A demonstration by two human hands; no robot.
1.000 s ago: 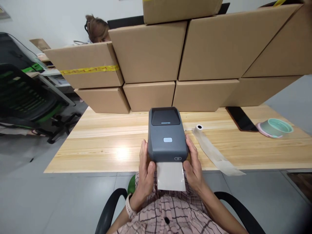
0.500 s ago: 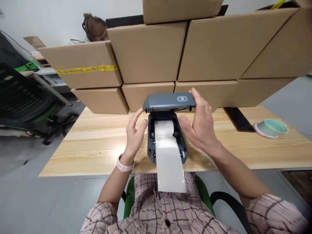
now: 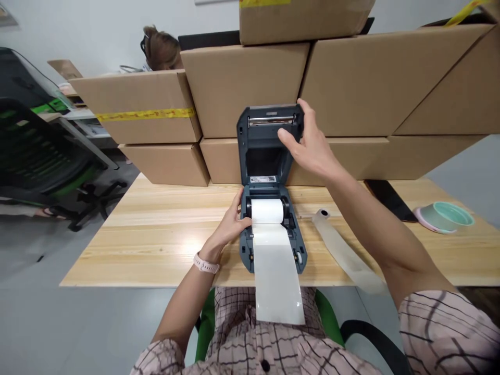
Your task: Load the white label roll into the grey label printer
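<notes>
A dark grey label printer [image 3: 299, 245] stands at the table's front edge, its lid [image 3: 242, 140] swung up so the inside faces me. In the base sits a white label roll [image 3: 267, 210], and its label strip [image 3: 278, 286] runs forward over the table edge above my lap. My right hand [image 3: 314, 143] grips the lid's upper right corner, thumb on the inner face and fingers behind. Against the base's left side, my left hand [image 3: 231, 224] holds the printer, thumb over the rim near the roll. Right of the printer lies a curled strip with a small core [image 3: 339, 250].
Cardboard boxes [image 3: 246, 88] are stacked along the table's back, close behind the raised lid. A dark phone [image 3: 388, 200] and a mint-green bowl [image 3: 449, 216] are at the right. Beyond the boxes, the top of a person's head [image 3: 162, 49] shows. An office chair [image 3: 42, 151] stands at left.
The lid has swung from partly lowered to upright, my right hand rising with it. My left hand has moved onto the base's left side. The curled strip at right is now uncovered.
</notes>
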